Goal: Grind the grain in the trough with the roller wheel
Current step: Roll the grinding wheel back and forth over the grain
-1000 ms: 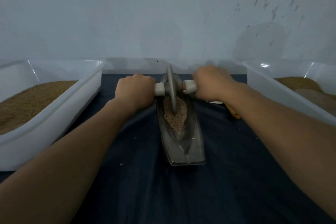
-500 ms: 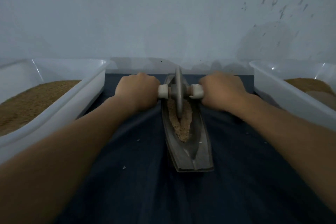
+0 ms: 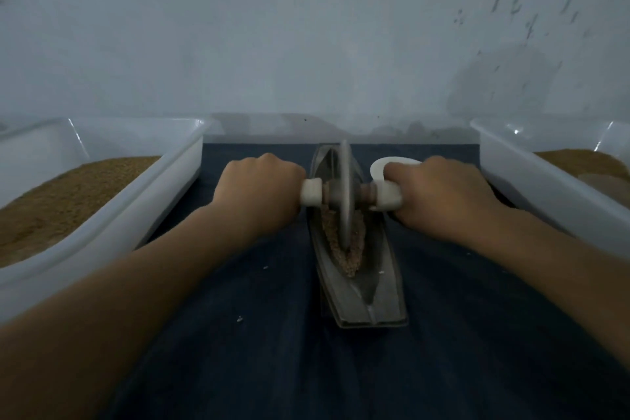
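Note:
A grey boat-shaped metal trough (image 3: 381,303) lies lengthwise on a dark blue cloth. Tan grain (image 3: 353,257) fills its groove from the middle to the near part. The metal roller wheel (image 3: 346,194) stands upright in the groove, about mid-length, its rim in the grain. An axle with white handles runs through the wheel. My left hand (image 3: 262,187) grips the left handle (image 3: 311,197). My right hand (image 3: 439,196) grips the right handle (image 3: 388,196). Both arms reach forward over the cloth.
A white plastic tub (image 3: 143,201) of brown grain stands at the left, a second white tub (image 3: 531,187) with brown material at the right. A small white disc (image 3: 378,167) lies behind my right hand. Stray grains dot the blue cloth (image 3: 255,351). A pale wall rises behind.
The wheel has rolled from the trough's far end toward me along the groove, both hands moving with it. The grain now lies in a narrower strip. The white disc has come into view.

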